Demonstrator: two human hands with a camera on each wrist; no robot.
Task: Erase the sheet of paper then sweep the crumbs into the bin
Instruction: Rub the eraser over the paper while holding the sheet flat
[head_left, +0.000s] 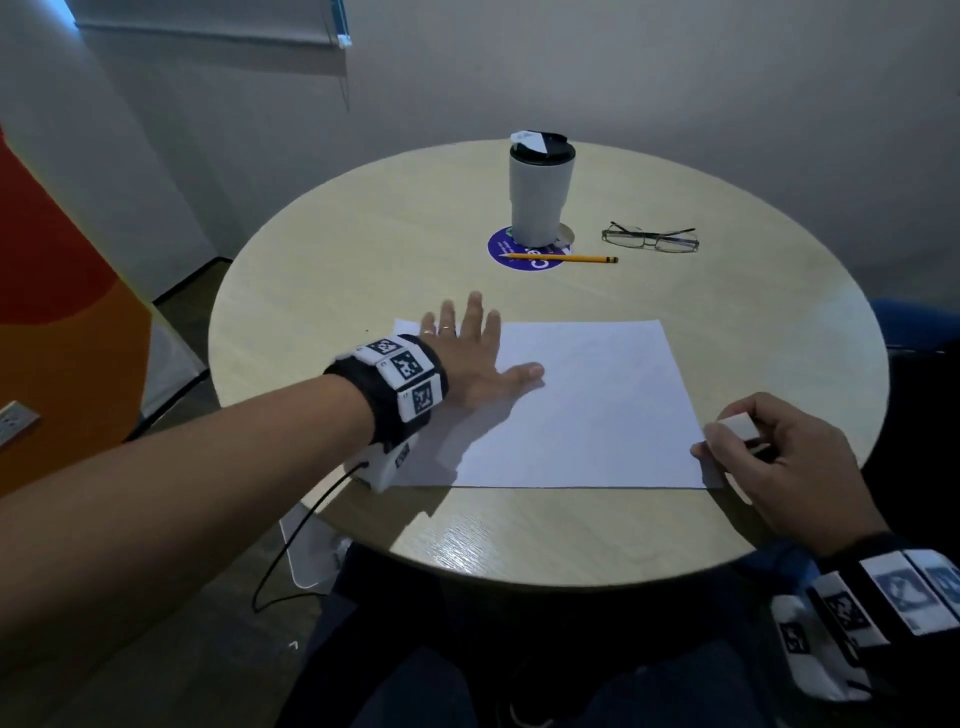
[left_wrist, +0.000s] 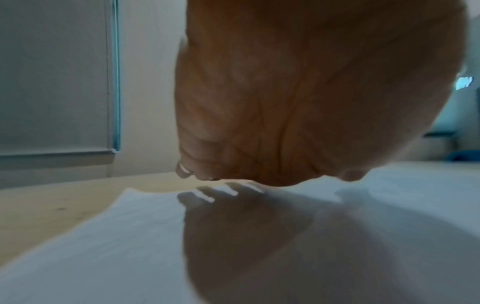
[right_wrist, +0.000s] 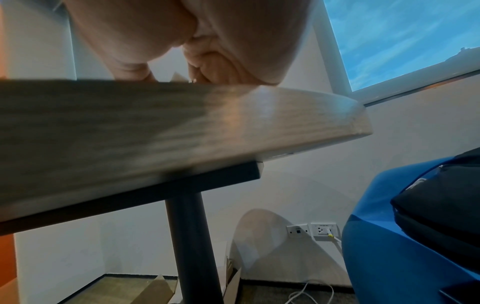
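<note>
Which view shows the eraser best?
Head view: the white eraser sits pinched in the right hand at the sheet of paper's right edge. The right wrist view is mostly table edge with curled fingers above; any eraser there is unclear. The left wrist view shows none.

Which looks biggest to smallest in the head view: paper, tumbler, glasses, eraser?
1. Sheet of paper, by far the largest.
2. Tumbler.
3. Glasses, wide but thin; nearly as long as the tumbler is tall.
4. Eraser, smallest, though partly hidden in the right hand and nearer the camera.
</note>
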